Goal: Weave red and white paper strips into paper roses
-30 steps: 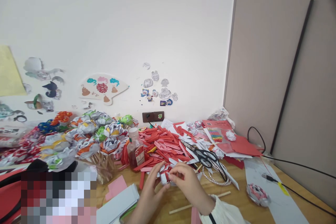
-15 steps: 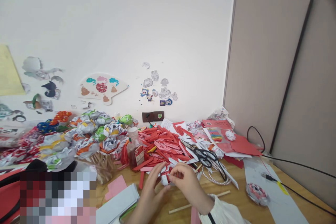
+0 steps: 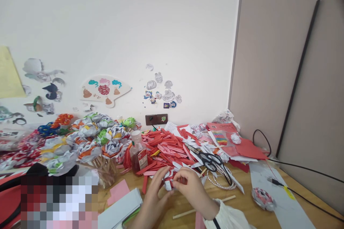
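Note:
Between my two hands is a small red-and-white folded paper flower (image 3: 168, 182), partly covered by fingers. My left hand (image 3: 156, 193) is curled round its left side, thumb below and fingers above. With thumb and forefinger together, my right hand (image 3: 189, 184) pinches the flower's right edge. Just beyond the hands lies a heap of red folded paper strips (image 3: 172, 145). Scissors with black handles (image 3: 211, 160) and a string of pearl beads (image 3: 220, 182) lie to the right of my right hand.
Many paper flowers (image 3: 91, 136) are massed at the left, some on sticks. A glass bottle (image 3: 137, 155) stands by the strips. White paper (image 3: 120, 209) lies front left, a wooden stick (image 3: 185, 214) in front. A finished paper flower (image 3: 263, 198) and a black cable (image 3: 298, 193) are at right.
The paper flower has turned slightly between my fingers, so more of its red shows. Both hands keep nearly the same place; the things on the table have not moved.

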`<state>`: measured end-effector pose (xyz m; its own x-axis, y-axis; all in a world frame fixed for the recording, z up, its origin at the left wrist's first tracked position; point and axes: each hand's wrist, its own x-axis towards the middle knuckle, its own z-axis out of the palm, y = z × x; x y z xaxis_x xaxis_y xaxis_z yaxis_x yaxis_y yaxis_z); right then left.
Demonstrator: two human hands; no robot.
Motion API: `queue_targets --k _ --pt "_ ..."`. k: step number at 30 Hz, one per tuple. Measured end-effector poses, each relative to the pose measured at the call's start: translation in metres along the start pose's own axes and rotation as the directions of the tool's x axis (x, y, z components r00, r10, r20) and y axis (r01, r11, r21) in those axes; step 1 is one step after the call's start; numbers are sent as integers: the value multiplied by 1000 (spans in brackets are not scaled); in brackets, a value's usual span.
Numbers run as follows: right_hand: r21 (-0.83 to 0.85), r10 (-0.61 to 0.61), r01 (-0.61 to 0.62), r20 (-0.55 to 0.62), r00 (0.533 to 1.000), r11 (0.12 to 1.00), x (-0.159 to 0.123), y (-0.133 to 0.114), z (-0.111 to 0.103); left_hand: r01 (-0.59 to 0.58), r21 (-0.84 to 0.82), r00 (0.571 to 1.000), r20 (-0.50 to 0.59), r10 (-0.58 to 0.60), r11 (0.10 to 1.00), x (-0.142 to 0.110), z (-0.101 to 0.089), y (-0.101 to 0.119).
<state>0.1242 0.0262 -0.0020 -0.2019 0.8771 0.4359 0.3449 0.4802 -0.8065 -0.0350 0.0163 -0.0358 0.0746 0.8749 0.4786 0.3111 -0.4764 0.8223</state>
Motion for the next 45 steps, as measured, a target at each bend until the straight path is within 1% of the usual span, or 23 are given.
queue_targets --k 5,9,11,13,16,18,20,21,24,25,28,31,34,36,41,43,45 --pt "-49 -13 12 -12 1000 999 -2 -3 0 -7 1 1000 -10 7 1000 1 -1 3" --pt "27 -7 7 -15 1000 1000 2 -5 -11 20 -53 999 -45 -23 998 2 -3 10" --pt "62 8 -4 -56 998 998 5 -4 -15 18 -94 997 -77 -25 995 4 -4 13" --pt "94 47 -39 -91 995 995 7 -1 -17 18 -190 995 -94 -37 982 7 -3 12" --pt "200 100 -86 -61 993 976 7 8 -11 62 -417 996 -39 -86 907 12 0 5" --pt "275 115 -103 -25 993 956 6 13 -4 82 -519 995 -5 -99 851 13 2 -1" --pt "318 118 -107 -18 993 942 5 16 1 118 -572 992 25 -127 812 13 3 -2" --pt "332 117 -103 -21 993 938 4 17 2 159 -597 986 52 -160 786 12 2 0" --pt "361 99 -78 -39 994 929 4 14 3 310 -677 946 149 -288 668 9 1 10" --pt "366 93 -72 -41 995 928 5 13 3 333 -692 937 169 -305 640 8 1 14" --pt "377 94 -72 -41 995 923 5 10 2 358 -704 928 199 -313 613 7 2 24" --pt "352 94 -68 -57 994 933 6 11 0 388 -717 915 224 -336 578 6 4 28" --pt "271 72 -47 -84 994 962 7 14 -2 432 -699 894 250 -371 570 2 5 31" --pt "204 53 -30 -107 993 978 8 15 -4 451 -685 887 271 -374 572 1 5 32" --pt "107 -1 16 -143 990 994 7 15 -5 452 -716 888 306 -343 532 3 2 30" --pt "87 -25 40 -162 986 995 6 11 -5 449 -718 890 308 -336 531 5 1 31" --pt "53 -81 94 -199 977 994 5 7 -6 432 -721 899 301 -318 541 5 1 32"
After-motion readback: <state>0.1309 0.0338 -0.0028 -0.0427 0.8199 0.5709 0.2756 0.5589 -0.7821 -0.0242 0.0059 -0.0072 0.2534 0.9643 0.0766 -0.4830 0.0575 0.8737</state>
